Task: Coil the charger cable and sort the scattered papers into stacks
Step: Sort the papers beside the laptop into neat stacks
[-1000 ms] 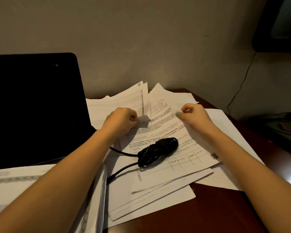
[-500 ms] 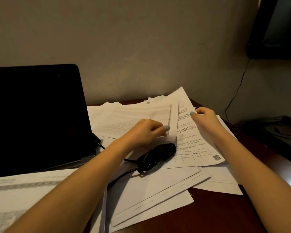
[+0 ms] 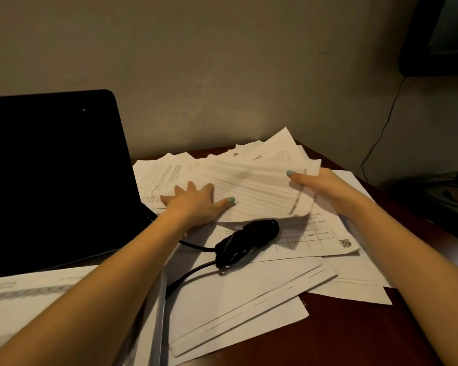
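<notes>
White printed papers lie scattered over the dark wooden desk (image 3: pixel 328 334). A lined sheet (image 3: pixel 259 191) is lifted above the pile. My right hand (image 3: pixel 317 184) grips its right edge, thumb on top. My left hand (image 3: pixel 196 202) lies with fingers spread flat on the papers at the sheet's left end. The black charger cable (image 3: pixel 246 240), bundled into a coil, rests on a sheet with a table and QR code (image 3: pixel 323 243), just below the lifted sheet. Its loose lead (image 3: pixel 188 273) runs down and left under my left forearm.
An open black laptop (image 3: pixel 56 175) stands at the left, with more sheets (image 3: pixel 24 302) in front of it. Folded papers (image 3: pixel 238 299) lie at the near centre. A wall rises behind the desk. A thin wire (image 3: pixel 381 128) hangs at the right by a dark shelf.
The lined sheet has swung right and now lies across the pile, held at its right edge by my right hand. My left hand let go of it and spread flat on the papers.
</notes>
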Demonstrator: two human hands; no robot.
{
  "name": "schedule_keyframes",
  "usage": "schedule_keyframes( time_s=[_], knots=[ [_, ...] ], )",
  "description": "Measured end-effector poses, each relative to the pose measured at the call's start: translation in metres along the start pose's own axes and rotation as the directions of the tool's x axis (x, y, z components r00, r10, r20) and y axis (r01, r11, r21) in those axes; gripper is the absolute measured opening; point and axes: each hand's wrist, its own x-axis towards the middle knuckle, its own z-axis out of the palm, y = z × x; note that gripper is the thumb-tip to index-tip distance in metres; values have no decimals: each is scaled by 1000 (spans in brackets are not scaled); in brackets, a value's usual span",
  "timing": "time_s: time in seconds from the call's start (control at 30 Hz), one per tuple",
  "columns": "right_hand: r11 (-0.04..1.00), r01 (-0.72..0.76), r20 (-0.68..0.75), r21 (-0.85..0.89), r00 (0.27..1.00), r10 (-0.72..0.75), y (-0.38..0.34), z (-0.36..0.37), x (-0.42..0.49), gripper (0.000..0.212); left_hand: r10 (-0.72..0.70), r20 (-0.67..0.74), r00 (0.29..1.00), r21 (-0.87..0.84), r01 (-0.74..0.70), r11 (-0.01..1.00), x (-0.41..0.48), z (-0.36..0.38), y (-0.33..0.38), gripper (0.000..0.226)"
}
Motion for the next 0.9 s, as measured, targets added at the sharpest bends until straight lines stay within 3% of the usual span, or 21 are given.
schedule_keyframes(
  time_s=[0.1, 0.2, 0.27, 0.33, 0.4, 0.53, 0.63, 0.7, 0.77, 0.83, 0.9],
  knots=[
    [992, -76, -1, -100, 997, 76, -5, -4, -1, 19, 143, -26, 989, 4, -143, 990, -1, 1, 9, 73],
    [983, -133, -49, -124, 991, 128, -2, -7, 0, 27, 173, -192, 966, -218, -214, 952, 2, -2, 4, 57],
    [990, -125, -105, -67, 988, 118, 0, -8, 0, 32, 1, -221, 975, -195, -45, 980, 9, -1, -5, 63],
    [994, -104, -162, -21, 982, 100, -1, -9, -3, 35, -230, -71, 971, -122, 221, 968, 9, 0, -12, 81],
    [994, -109, -221, -14, 970, 104, -2, -11, -5, 36, -290, 12, 957, -119, 290, 950, 8, 0, -13, 90],
    [994, -111, -323, -6, 941, 103, 1, -14, 0, 35, -95, -62, 994, -108, 88, 990, 10, 0, -8, 89],
    [993, -113, -281, 35, 952, 118, 0, -17, -1, 31, 65, -91, 994, -165, -79, 983, 8, 0, -2, 81],
    [984, -166, -184, 67, 967, 175, -3, -22, -4, 26, 157, -114, 981, -314, -186, 931, 4, -3, 3, 76],
    [973, -224, -127, 62, 965, 231, -6, -27, -6, 25, 217, -132, 967, -519, -254, 816, 0, -6, 6, 71],
    [974, -223, -123, 35, 966, 226, -4, -27, -5, 29, 213, -195, 957, -546, -287, 787, -2, -6, 2, 71],
    [985, -173, -140, 23, 975, 174, -2, -20, -5, 30, 76, -229, 970, -401, -165, 901, 3, -2, -7, 81]
  ],
)
